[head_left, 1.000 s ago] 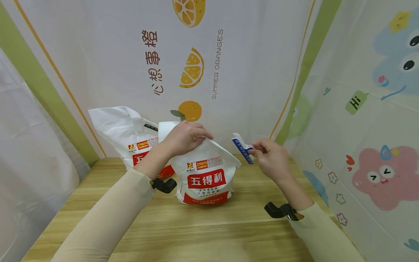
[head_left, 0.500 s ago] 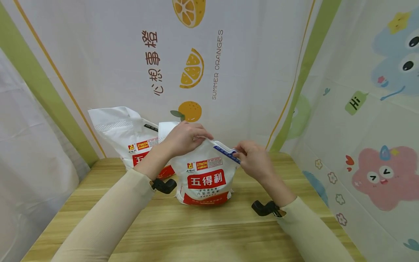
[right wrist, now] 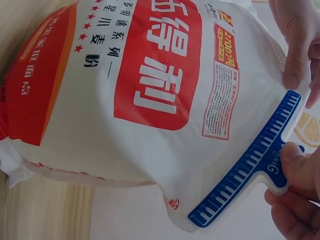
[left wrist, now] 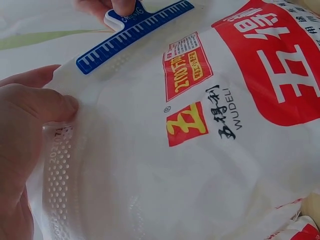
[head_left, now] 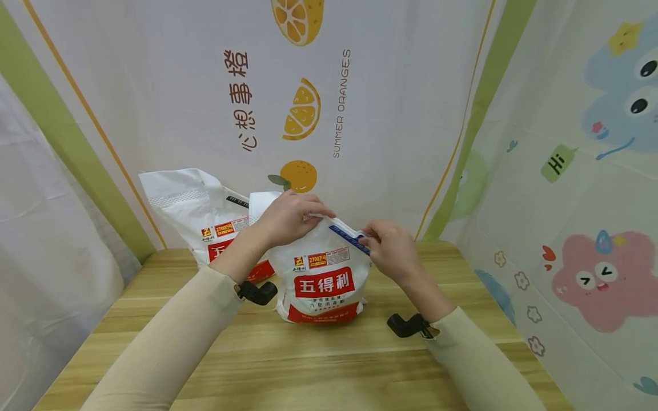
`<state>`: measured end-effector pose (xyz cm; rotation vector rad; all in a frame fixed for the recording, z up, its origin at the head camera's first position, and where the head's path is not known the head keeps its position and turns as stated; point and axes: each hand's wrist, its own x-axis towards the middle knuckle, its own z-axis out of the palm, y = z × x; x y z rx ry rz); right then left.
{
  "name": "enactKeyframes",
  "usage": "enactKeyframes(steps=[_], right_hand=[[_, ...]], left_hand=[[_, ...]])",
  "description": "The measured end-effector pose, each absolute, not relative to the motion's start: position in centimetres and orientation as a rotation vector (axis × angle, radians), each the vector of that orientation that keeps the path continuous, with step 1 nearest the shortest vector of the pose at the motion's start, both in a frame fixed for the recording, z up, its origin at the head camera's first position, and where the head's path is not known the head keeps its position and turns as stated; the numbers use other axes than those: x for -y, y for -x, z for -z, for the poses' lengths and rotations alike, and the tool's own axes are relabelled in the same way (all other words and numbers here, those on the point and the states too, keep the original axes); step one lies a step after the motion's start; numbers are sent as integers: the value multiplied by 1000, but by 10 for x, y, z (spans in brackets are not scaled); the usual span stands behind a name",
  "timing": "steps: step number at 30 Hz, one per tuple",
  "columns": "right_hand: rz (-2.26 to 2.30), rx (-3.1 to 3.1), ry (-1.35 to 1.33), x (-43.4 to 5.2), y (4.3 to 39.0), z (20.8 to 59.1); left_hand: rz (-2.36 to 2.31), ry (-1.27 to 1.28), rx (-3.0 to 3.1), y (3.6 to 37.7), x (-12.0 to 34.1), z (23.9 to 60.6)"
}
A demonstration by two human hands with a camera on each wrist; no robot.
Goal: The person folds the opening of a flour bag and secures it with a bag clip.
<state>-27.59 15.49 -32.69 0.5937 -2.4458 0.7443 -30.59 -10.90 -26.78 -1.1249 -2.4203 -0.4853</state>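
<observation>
A white flour bag (head_left: 324,282) with a red label stands upright on the table, its top edge folded. My left hand (head_left: 295,217) pinches that top edge, thumb in front, as the left wrist view shows at the bag's perforated strip (left wrist: 59,175). My right hand (head_left: 393,248) pinches the handle of a blue and white bag clip (right wrist: 250,157) marked with piano keys. The clip lies along the sloping right part of the top edge, with the blue bar over the front of the bag. Its near end reaches close to my left fingers.
Behind and left leans a second flour bag (head_left: 185,197), a black and white clip (head_left: 237,201) on its top. Both stand on a wood-grain table (head_left: 308,365). A printed curtain (head_left: 390,114) hangs close behind, another along the right side.
My right hand has moved left from beside the bag, bringing the blue clip onto the bag's top edge, then slightly further left along it. My left hand has kept its grip in place.
</observation>
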Motion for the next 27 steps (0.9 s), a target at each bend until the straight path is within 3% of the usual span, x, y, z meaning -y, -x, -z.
enactKeyframes(steps=[27], right_hand=[[-1004,2521,-640,-160,279,332]], left_hand=[[521,1144,2395,302,105,266]])
